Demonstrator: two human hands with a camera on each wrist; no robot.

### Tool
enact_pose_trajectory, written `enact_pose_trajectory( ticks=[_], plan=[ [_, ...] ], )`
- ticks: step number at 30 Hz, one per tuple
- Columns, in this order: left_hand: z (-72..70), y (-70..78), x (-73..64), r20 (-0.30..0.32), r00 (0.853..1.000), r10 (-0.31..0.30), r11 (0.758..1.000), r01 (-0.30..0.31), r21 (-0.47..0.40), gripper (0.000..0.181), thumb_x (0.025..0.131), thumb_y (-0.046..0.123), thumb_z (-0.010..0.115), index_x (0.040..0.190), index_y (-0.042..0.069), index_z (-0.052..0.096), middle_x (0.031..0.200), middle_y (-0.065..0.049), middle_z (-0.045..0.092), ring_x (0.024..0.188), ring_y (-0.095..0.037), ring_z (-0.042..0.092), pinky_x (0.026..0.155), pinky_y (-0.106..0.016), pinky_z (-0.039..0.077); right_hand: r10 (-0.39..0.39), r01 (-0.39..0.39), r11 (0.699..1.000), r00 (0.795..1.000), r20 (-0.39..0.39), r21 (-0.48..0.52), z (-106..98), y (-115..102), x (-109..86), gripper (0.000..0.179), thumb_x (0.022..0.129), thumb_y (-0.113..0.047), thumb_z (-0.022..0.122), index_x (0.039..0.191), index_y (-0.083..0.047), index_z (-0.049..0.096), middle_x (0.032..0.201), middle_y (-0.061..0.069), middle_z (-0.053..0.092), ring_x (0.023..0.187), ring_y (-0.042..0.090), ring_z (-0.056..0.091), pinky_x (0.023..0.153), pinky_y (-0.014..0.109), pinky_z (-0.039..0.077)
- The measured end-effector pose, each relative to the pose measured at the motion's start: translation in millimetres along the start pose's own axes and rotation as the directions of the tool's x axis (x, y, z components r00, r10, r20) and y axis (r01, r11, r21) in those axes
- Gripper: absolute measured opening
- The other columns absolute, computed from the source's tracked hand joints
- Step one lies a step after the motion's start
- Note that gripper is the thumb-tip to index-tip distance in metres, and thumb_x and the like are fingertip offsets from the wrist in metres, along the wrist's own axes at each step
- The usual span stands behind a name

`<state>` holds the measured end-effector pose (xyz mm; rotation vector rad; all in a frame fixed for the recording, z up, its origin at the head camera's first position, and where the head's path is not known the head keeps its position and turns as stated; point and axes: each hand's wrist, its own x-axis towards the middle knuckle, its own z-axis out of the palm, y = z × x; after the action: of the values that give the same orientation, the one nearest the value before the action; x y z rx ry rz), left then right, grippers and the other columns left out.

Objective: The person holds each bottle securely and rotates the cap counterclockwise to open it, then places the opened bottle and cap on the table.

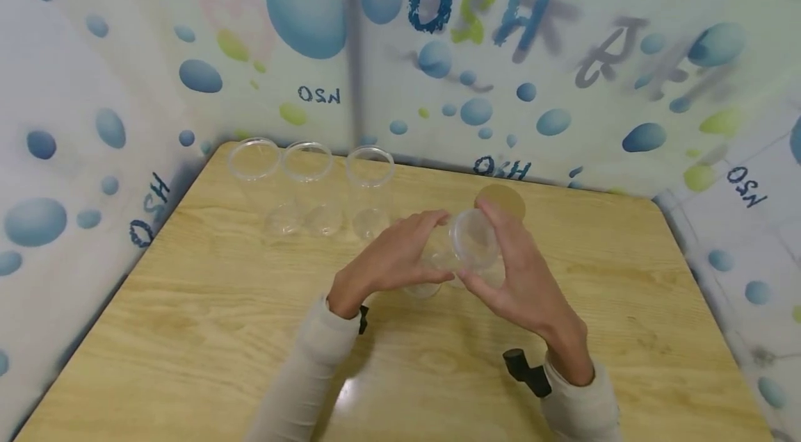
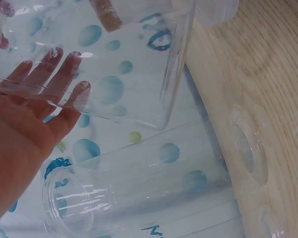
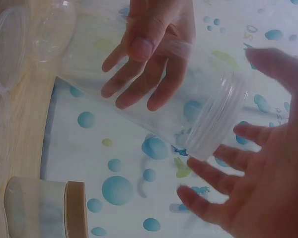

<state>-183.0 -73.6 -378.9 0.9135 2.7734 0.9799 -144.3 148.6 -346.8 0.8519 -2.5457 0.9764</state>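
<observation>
A clear plastic jar (image 1: 440,242) is held up over the table, tilted with its frosted round end toward the head camera. My left hand (image 1: 400,251) grips the jar's side, thumb on one side and fingers on the other, as the right wrist view shows. That ribbed, translucent end (image 3: 218,116) faces my right hand (image 1: 522,275). In the right wrist view my right fingers are spread around it, with fingertips (image 3: 193,166) right at its rim and the thumb apart. Whether the frosted end is a lid or the jar's neck, I cannot tell.
Three clear open jars (image 1: 370,167) stand in a row at the back left of the wooden table (image 1: 219,331). A jar with a tan lid (image 1: 510,200) stands behind my right hand. Translucent round lids (image 3: 10,47) lie below the hands. A patterned wall (image 1: 551,80) borders the table's back.
</observation>
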Motion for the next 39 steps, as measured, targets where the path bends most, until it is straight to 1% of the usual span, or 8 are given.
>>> enact_pose_trajectory(
  ticks=[1,5,9,13,19,29,35,39],
  plan=[
    [-0.6,-0.1,0.4,-0.005,1.000,-0.004,1.000,0.005,0.003,0.089,0.079,0.048,0.080,0.148,0.012,0.039,0.133,-0.004,0.057,0.113,-0.019,0.056,0.093,-0.039,0.049,0.006,-0.006,1.000,1.000,-0.020,-0.009,0.6,-0.1,1.1,0.089,0.079,-0.022,0.080,0.153,-0.008,0.033,0.154,0.013,0.041,0.135,0.032,0.043,0.102,0.060,0.040],
    [-1.2,0.8,0.4,-0.005,1.000,-0.021,1.000,0.021,-0.007,0.089,0.078,0.047,0.081,0.148,0.012,0.040,0.134,-0.005,0.057,0.114,-0.019,0.056,0.096,-0.040,0.049,0.054,-0.060,0.995,0.996,-0.078,-0.077,2.7,-2.0,2.1,0.082,0.081,-0.033,0.081,0.148,-0.007,0.043,0.149,0.013,0.046,0.131,0.034,0.046,0.100,0.060,0.040],
    [0.2,2.4,1.3,0.004,1.000,0.000,1.000,0.000,0.008,0.088,0.079,0.048,0.081,0.148,0.013,0.039,0.131,-0.003,0.058,0.112,-0.018,0.057,0.094,-0.039,0.049,0.082,-0.098,0.982,0.992,-0.100,-0.163,2.6,-2.6,1.3,0.079,0.079,-0.043,0.081,0.143,-0.010,0.051,0.135,0.013,0.056,0.110,0.033,0.056,0.087,0.054,0.047],
    [1.1,2.4,0.1,-0.002,1.000,0.024,0.999,-0.024,0.048,0.088,0.079,0.048,0.080,0.148,0.013,0.039,0.135,-0.005,0.057,0.118,-0.020,0.056,0.100,-0.044,0.046,0.078,-0.096,0.975,0.992,-0.095,-0.202,3.9,-2.9,-0.3,0.077,0.078,-0.043,0.082,0.142,-0.012,0.052,0.128,0.014,0.061,0.103,0.033,0.059,0.082,0.052,0.049],
    [0.0,2.7,0.4,-0.004,0.999,0.041,0.996,-0.040,0.083,0.088,0.080,0.049,0.079,0.149,0.010,0.039,0.142,-0.007,0.053,0.127,-0.024,0.053,0.107,-0.047,0.041,0.076,-0.089,0.981,0.994,-0.080,-0.175,3.4,-3.1,0.0,0.073,0.080,-0.038,0.081,0.141,-0.009,0.053,0.133,0.013,0.059,0.111,0.030,0.056,0.082,0.050,0.051],
    [-0.4,2.6,2.6,-0.006,0.998,0.057,0.995,-0.056,0.077,0.087,0.081,0.048,0.079,0.148,0.009,0.040,0.142,-0.008,0.053,0.127,-0.024,0.053,0.106,-0.046,0.042,0.033,-0.040,0.994,0.997,-0.073,-0.106,1.5,-1.8,0.8,0.068,0.080,-0.027,0.081,0.138,-0.006,0.054,0.134,0.012,0.057,0.115,0.030,0.051,0.082,0.049,0.051],
    [-2.2,1.9,1.2,-0.002,0.999,0.035,0.997,-0.035,0.066,0.088,0.080,0.047,0.080,0.149,0.010,0.039,0.141,-0.007,0.054,0.125,-0.024,0.053,0.106,-0.046,0.042,0.044,-0.046,0.997,0.998,-0.039,-0.054,1.6,-3.0,1.8,0.067,0.082,-0.025,0.080,0.140,-0.007,0.052,0.138,0.011,0.053,0.119,0.029,0.049,0.083,0.049,0.051],
    [-0.7,1.8,-0.1,0.002,0.999,0.039,0.998,-0.039,0.054,0.088,0.080,0.047,0.080,0.149,0.009,0.039,0.141,-0.008,0.053,0.125,-0.024,0.053,0.106,-0.046,0.043,0.055,-0.056,0.997,0.998,-0.030,-0.043,1.4,-4.3,-0.7,0.067,0.082,-0.024,0.080,0.141,-0.009,0.052,0.141,0.011,0.051,0.120,0.029,0.049,0.083,0.050,0.052]
  ],
)
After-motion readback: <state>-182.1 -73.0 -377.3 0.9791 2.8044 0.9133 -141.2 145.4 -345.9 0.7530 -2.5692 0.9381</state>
